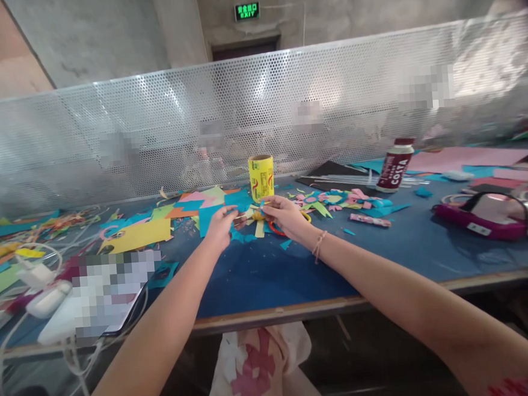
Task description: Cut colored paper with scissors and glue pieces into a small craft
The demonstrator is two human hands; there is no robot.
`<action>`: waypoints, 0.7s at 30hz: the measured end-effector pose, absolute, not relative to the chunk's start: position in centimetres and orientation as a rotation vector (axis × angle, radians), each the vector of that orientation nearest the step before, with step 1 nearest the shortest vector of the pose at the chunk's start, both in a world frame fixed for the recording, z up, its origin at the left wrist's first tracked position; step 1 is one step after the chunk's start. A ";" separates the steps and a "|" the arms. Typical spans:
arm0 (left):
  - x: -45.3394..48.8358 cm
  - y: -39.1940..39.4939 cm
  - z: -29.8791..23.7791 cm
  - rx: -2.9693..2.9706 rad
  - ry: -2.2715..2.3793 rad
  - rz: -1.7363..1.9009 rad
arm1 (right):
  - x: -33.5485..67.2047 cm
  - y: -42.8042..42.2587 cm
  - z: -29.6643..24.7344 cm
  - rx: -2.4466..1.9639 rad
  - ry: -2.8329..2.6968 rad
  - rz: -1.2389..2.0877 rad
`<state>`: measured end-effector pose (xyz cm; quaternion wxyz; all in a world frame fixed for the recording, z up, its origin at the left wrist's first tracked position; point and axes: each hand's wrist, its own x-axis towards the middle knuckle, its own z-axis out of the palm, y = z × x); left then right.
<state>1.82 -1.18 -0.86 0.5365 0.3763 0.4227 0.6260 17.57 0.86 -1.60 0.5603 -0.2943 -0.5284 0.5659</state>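
My left hand (222, 226) is closed in a pinch above the blue tabletop, at a thin pale strip whose kind I cannot make out. Close by on the right, the thumb and fingers of my right hand (288, 218) are pinched together too. Whatever they grip is small and mostly hidden; a bit of blue shows at the fingertips. Beneath the right hand, a red-orange loop (275, 228) partly shows. Paper scraps (259, 228) lie under and around both hands. Just behind them stands a yellow tape-like roll (261, 177).
Coloured paper sheets (135, 236) and cuttings (336, 200) cover the back of the table. A Costa bottle (395, 164) stands right of centre, and a purple device (478, 219) lies farther right. At left are white cables (12, 342) and a phone (126, 298). A perforated metal screen (150, 127) borders the back.
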 end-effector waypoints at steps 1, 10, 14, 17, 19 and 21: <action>1.8 -1.1 -0.9 0.918 1.025 1.496 | 17.6 0.9 -1.7 -0.692 -1.255 1.345; 1.7 -1.0 -0.8 0.899 1.032 1.512 | 17.8 0.8 -1.8 -0.767 -1.264 1.400; 1.7 -1.2 -0.7 0.914 1.061 1.505 | 17.8 0.6 -1.7 -0.792 -1.282 1.450; 1.8 -1.4 -0.6 0.962 1.063 1.492 | 17.8 0.7 -1.8 -0.809 -1.307 1.444; 1.8 -1.5 -0.6 0.985 1.052 1.482 | 17.7 0.7 -1.9 -0.812 -1.322 1.425; 1.8 -1.5 -0.6 0.985 1.044 1.487 | 17.7 0.8 -1.9 -0.807 -1.329 1.403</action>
